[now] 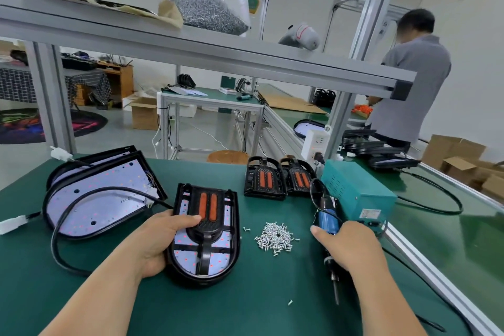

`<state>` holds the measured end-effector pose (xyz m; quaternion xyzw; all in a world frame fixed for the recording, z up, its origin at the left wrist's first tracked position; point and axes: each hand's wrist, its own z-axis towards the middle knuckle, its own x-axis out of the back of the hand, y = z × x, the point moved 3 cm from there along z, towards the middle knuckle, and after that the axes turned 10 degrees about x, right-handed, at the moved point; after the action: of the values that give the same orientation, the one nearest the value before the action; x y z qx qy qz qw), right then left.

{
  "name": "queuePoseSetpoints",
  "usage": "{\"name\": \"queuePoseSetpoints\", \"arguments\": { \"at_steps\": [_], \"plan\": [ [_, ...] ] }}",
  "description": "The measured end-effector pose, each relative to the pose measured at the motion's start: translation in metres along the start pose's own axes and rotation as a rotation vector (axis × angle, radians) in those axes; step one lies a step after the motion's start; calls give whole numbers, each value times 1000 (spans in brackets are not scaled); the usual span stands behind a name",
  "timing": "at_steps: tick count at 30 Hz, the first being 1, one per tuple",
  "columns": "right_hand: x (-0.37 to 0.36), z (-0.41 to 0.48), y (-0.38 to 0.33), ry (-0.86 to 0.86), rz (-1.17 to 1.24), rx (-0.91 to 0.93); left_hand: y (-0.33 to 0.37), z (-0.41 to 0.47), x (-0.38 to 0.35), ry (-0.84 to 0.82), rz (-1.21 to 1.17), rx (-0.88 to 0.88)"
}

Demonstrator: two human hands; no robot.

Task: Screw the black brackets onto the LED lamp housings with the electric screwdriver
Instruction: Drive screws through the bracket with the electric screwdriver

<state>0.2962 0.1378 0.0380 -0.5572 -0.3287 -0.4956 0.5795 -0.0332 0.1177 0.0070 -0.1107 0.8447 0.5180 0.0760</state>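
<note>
From the head camera, the left hand (161, 237) was clamped over the near-left edge of the black D-shaped LED lamp housing (206, 234) on the green bench mat (245, 308), thumb pressing the black bracket with orange inserts (207, 213) seated inside it. The right hand (351, 245) was closed around the blue-bodied electric screwdriver (328, 229), bit pointing near and down. The housing's long axis ran far to near, and it lay left of the driver hand — the loose pile of small silver screws (275, 236) between them.
</note>
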Motion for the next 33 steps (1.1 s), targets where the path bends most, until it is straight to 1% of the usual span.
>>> {"name": "queuePoseSetpoints", "arguments": {
  "at_steps": [3, 6, 9, 12, 14, 17, 20, 23, 26, 29, 30, 31, 32, 33],
  "plan": [
    [-7, 1, -3, -47, -10, -16, 1, -4, -1, 10, 24, 17],
    [-10, 2, -2, -35, -11, -35, 2, -9, -2, 17, 50, 28],
    [-9, 2, 4, 10, 143, -70, 1, -16, -5, 35, 91, 38],
    [-6, 0, 11, 77, 434, -126, 0, -23, -7, 53, 117, 51],
    [-4, -3, 10, 91, 667, -152, -1, -26, -8, 67, 125, 57],
    [-5, -7, -1, 45, 1145, -189, -2, -32, -9, 75, 146, 70],
    [-9, -11, -20, -53, 1498, -245, -4, -37, -9, 75, 170, 86],
    [-14, -18, -36, -179, 1756, -320, -5, -41, -7, 78, 201, 99],
    [-17, -22, -43, -234, 1878, -352, -6, -43, -6, 77, 234, 124],
    [-17, -23, -47, -249, 2026, -381, -2, -49, -4, 88, 345, 164],
    [-17, -23, -48, -245, 2071, -387, 0, -52, -2, 116, 424, 179],
    [-16, -23, -49, -242, 2104, -390, 3, -58, 1, 147, 527, 200],
    [-16, -22, -50, -238, 2129, -388, 10, -65, 5, 197, 681, 218],
    [-15, -22, -50, -235, 2146, -384, 17, -70, 9, 280, 876, 199]
  ]
}}
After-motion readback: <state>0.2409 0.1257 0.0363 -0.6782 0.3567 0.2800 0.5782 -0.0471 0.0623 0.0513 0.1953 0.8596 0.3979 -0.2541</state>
